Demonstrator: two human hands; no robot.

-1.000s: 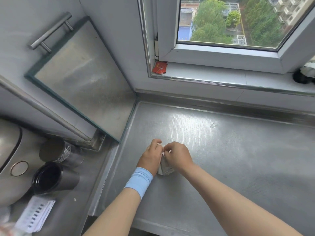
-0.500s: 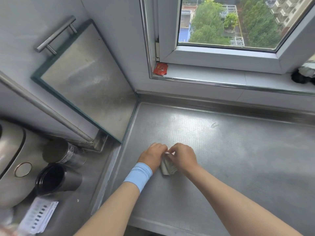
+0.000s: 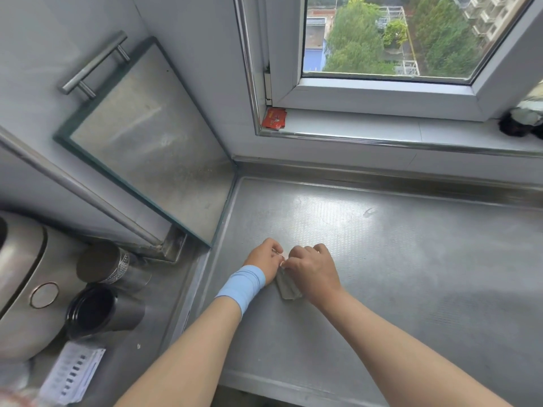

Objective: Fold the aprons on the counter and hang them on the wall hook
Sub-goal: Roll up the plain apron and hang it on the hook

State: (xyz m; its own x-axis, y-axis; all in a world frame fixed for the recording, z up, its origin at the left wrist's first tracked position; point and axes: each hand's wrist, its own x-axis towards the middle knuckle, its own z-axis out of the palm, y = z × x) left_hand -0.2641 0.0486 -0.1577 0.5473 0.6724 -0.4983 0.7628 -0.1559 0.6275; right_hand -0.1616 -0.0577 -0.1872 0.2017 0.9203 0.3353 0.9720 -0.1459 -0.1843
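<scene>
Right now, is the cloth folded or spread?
Folded: the cloth is a small tight bundle, pinched between the left hand and right hand.

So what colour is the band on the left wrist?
The wristband is light blue; head view.

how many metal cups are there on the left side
2, both on their sides on the lower counter: a cup with a patterned band nearer the wall, a dark-mouthed cup in front. More may lie offscreen.
</scene>
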